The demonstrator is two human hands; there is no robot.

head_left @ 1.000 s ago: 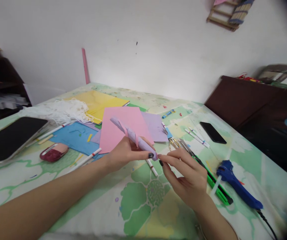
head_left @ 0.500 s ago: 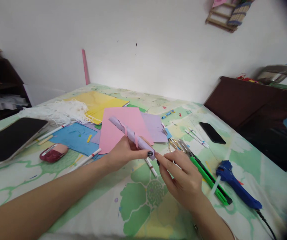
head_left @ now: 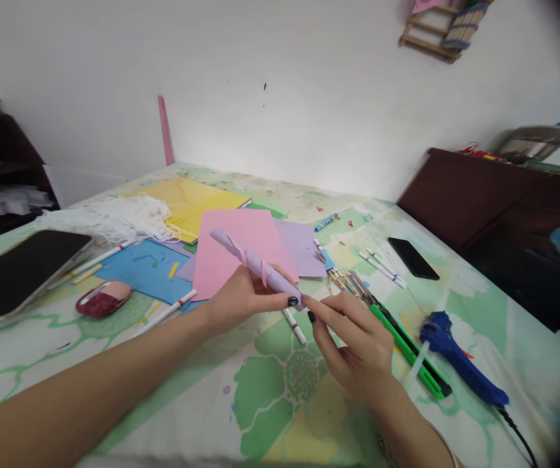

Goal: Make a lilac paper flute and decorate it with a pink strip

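Observation:
A lilac paper roll (head_left: 259,265) with a pink strip wound around it slants across the middle of the view, above the table. My left hand (head_left: 241,290) is closed around its lower half, with the thumb lying along the near side. At the roll's lower end is my right hand (head_left: 358,338), its index fingertip touching the paper and its thumb close below. These right fingers are bent in a loose pinch at that end; what lies between them is mostly hidden. Behind the roll lies a pink paper sheet (head_left: 216,260) over lilac sheets (head_left: 304,247).
On the right lie a green utility knife (head_left: 411,348), a blue glue gun (head_left: 465,361), scissors (head_left: 341,283) and a black phone (head_left: 413,258). On the left are a tablet-like device (head_left: 21,270), a maroon case (head_left: 103,299), white string (head_left: 114,218), blue paper (head_left: 138,266) and yellow paper (head_left: 192,201).
My right thumb has shifted slightly away from the roll's end. The left hand keeps its hold, and the roll stays almost in place.

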